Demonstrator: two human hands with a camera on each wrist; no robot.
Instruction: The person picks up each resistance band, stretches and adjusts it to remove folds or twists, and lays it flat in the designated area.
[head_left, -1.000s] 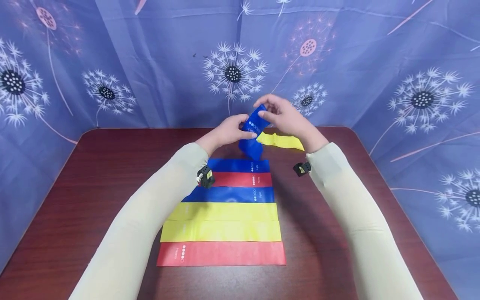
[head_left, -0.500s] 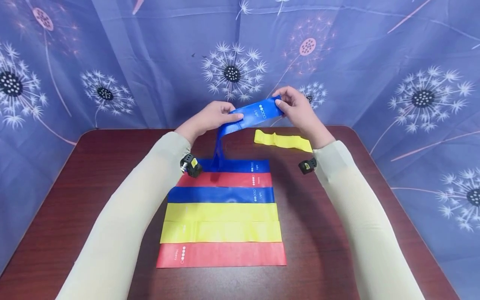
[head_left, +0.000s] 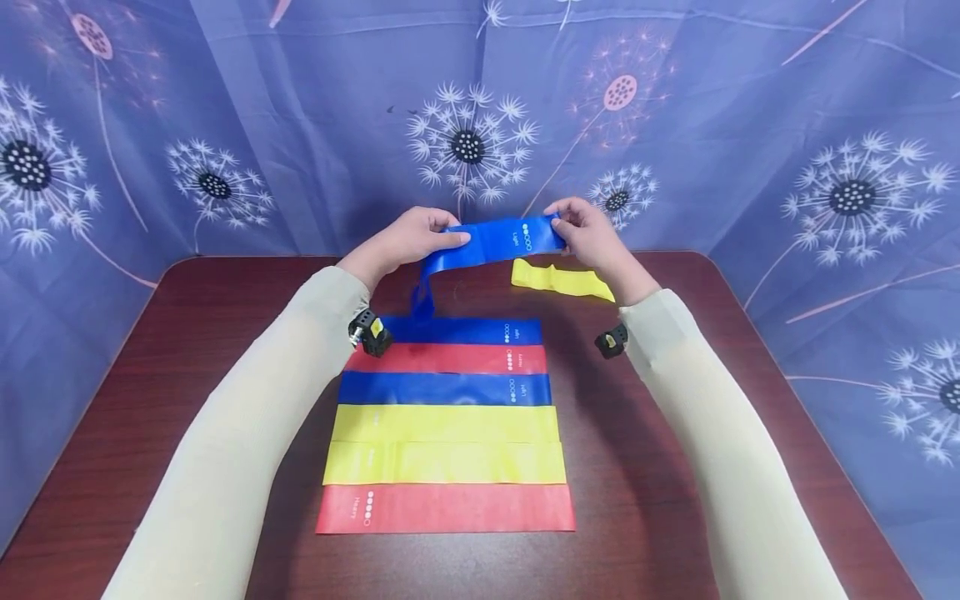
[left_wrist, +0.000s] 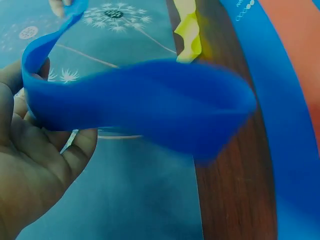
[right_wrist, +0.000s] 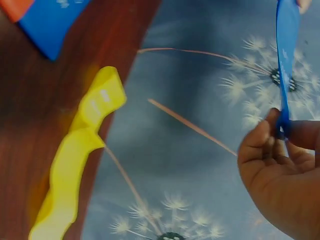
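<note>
A blue resistance band [head_left: 495, 239] marked "Light" is held up above the far part of the table. My left hand [head_left: 408, 242] pinches it between thumb and fingers, and its loose end hangs down past that hand; in the left wrist view this tail [left_wrist: 150, 100] curls outward, slightly blurred. At the other end, my right hand [head_left: 588, 233] pinches the band's edge, also seen in the right wrist view, where the right hand [right_wrist: 280, 160] grips the blue strip. A crumpled yellow band [head_left: 562, 281] lies under the right hand at the table's far edge.
Flat bands lie in a stack of rows on the brown table [head_left: 637, 467]: a blue band [head_left: 480, 331], a red band [head_left: 465, 359], another blue band [head_left: 450, 389], two yellow bands [head_left: 450, 423] and a front red band [head_left: 450, 508]. A dandelion-print curtain [head_left: 337, 125] stands behind.
The held blue band went from bunched up to stretched out between the hands. My left hand moved left, my right hand a little right; lately the band has levelled and dropped slightly at its left.
</note>
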